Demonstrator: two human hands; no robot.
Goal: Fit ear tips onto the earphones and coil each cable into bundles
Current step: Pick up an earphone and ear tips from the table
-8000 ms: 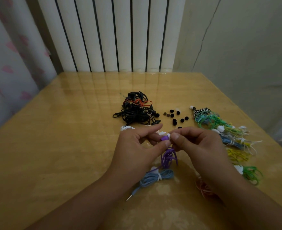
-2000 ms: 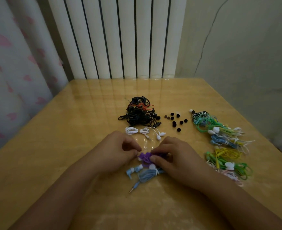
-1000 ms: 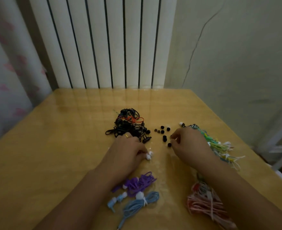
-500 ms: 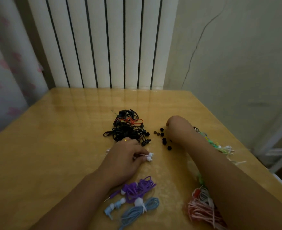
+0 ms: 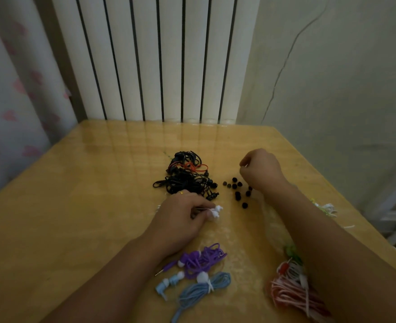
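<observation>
Left grip [image 5: 180, 217] pinching white earbuds [image 5: 215, 212]

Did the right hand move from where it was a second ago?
Yes. The right hand has gone farther from the person, past the loose black ear tips, toward the radiator.
</observation>
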